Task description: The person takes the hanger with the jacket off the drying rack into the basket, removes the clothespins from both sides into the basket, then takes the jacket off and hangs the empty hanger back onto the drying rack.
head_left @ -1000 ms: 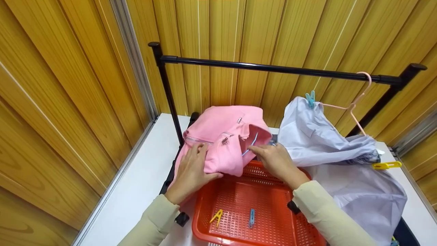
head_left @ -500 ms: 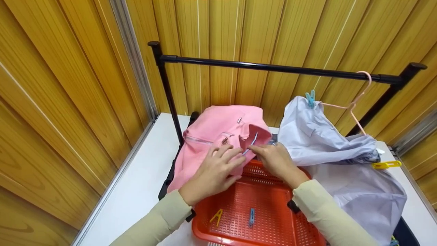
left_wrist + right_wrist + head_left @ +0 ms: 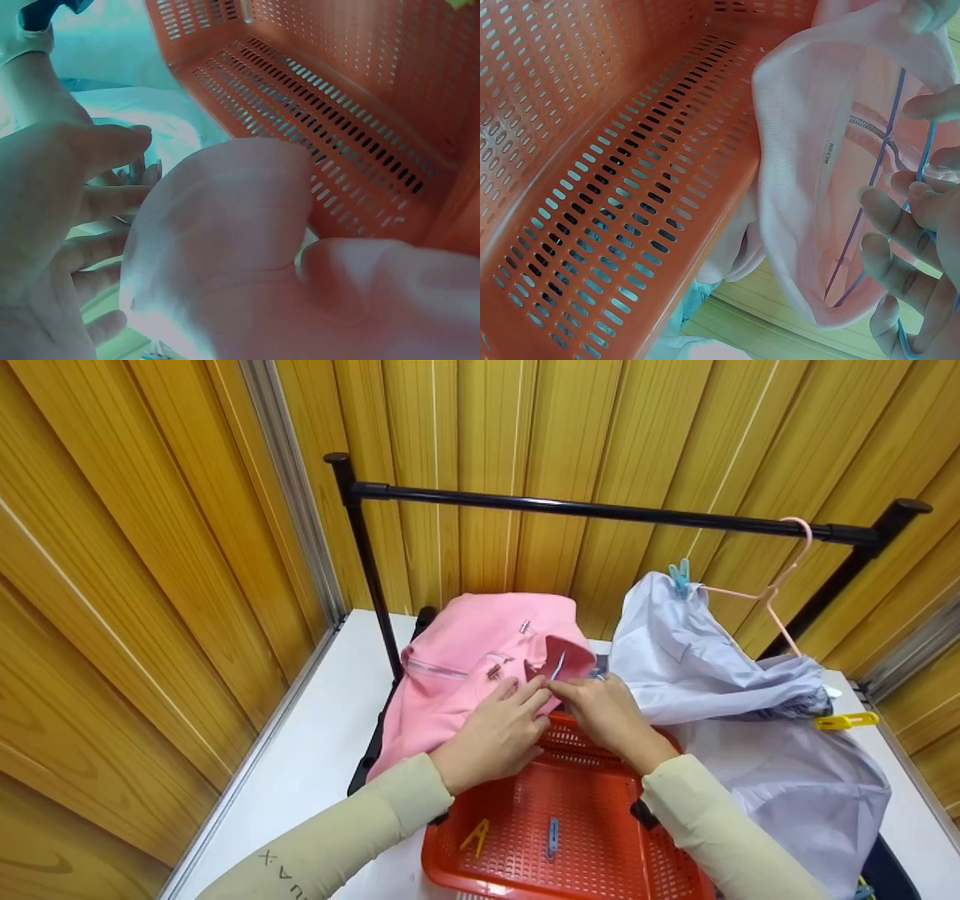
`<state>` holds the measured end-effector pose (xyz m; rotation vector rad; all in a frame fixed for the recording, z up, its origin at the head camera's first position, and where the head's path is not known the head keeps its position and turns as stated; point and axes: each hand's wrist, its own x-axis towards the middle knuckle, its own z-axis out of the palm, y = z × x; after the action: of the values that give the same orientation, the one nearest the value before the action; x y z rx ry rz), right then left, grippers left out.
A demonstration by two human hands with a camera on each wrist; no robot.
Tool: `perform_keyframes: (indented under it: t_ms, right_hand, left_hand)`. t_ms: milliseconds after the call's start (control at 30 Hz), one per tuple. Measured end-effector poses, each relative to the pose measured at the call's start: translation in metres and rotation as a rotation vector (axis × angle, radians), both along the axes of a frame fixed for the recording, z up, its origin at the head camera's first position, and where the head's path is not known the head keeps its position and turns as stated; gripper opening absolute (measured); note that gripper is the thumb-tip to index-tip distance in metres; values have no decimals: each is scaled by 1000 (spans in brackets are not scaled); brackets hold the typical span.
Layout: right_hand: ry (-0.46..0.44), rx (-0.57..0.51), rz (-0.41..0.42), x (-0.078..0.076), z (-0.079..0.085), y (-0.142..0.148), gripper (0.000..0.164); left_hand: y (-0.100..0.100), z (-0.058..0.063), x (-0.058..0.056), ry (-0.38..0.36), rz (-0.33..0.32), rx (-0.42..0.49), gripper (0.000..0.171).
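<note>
A pink garment with zips (image 3: pixel 480 622) lies bunched at the rack's left, its opening facing the basket. Inside that opening runs a thin blue clothes hanger (image 3: pixel 877 161), partly hidden by fabric. My right hand (image 3: pixel 604 716) holds the hanger at the opening, fingers curled about it in the right wrist view. My left hand (image 3: pixel 495 735) is at the near rim of the opening, close to the right fingertips. In the left wrist view its fingers (image 3: pixel 101 247) are loosely extended beside the pink fabric; whether they touch it is hard to tell.
A red perforated basket (image 3: pixel 532 877) holds a yellow clothespin (image 3: pixel 475 838) and a blue clothespin (image 3: pixel 553 838). Above stands a black rack (image 3: pixel 600 508). On its right, a pale lilac garment (image 3: pixel 675 660) hangs from a pink hanger (image 3: pixel 784 574) with a blue clip (image 3: pixel 679 577) and a yellow clip (image 3: pixel 846 721).
My left hand has left the pink garment's left side and moved right and up to the opening, beside the right hand. The right hand stays in place on the hanger.
</note>
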<state>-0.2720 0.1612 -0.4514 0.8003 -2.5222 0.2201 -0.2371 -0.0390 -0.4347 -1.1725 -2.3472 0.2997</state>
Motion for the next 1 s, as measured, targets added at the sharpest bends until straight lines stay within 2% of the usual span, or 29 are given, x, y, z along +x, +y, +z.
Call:
perform_keyframes:
  t_ms: [167,367,533,633,767,1000]
  right_hand:
    - [23,24,-14,0,0,0,23]
    - [34,17,0,-1,-1,0,25]
    - [-18,11,-18,1,-1,0,30]
    - [-56,11,-26,2,0,0,32]
    - [-54,11,-18,1,0,1,32]
    - [-30,-3,-6,0,-3,4,32]
  left_hand:
    - [8,2,-6,41,13,-13,27]
    - [12,6,-7,77,58,-62,34]
    - [12,10,-4,69,100,-83,37]
    - [12,10,-3,50,154,-104,36]
    - [10,10,-2,23,222,-142,34]
    - [6,7,0,26,236,-168,31]
